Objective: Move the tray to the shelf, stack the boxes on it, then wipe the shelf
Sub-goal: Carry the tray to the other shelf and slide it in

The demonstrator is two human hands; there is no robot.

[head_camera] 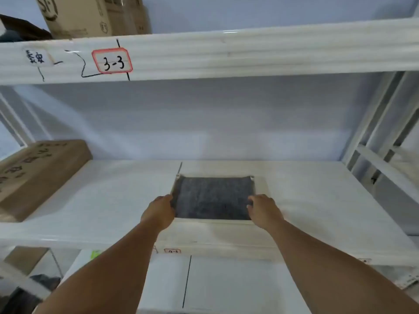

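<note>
You are setting the flat white-rimmed tray with the dark grey felt floor [214, 198] on the white metal shelf [317, 200].

In the head view the tray lies flat on the shelf board, near its front edge. Your left hand [159, 211] curls round the tray's left edge and your right hand [264, 210] grips its right edge, so both are clamped on the tray. Well to the left of the tray, a flat brown cardboard box with dark writing [38, 175] lies on the same board. This looks like the end of the first step. Next, you would let go of both edges and reach left of the tray for that box, then lower it squarely onto the felt.
</note>
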